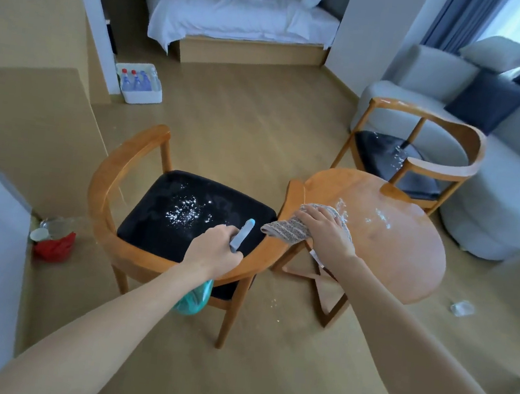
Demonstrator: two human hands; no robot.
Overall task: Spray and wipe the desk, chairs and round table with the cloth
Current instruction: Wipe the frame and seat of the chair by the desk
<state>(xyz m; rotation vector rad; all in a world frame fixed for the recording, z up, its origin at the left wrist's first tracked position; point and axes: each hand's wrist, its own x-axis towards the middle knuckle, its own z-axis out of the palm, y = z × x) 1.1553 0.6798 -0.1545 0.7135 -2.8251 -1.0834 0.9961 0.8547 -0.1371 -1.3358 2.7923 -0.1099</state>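
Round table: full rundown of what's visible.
The round table has a glossy orange-brown top that looks like wood, on crossed legs of the same wood. White powdery specks lie on its far middle. The right hand presses a grey striped cloth flat on its near-left edge. It stands on the floor between two chairs, nearly touching the nearer one's armrest.

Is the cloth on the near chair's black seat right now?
No, the right hand presses the cloth onto the round table, beside the near chair.

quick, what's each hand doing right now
Left hand: closed around the spray bottle.
Right hand: flat, pressing the cloth onto the round table.
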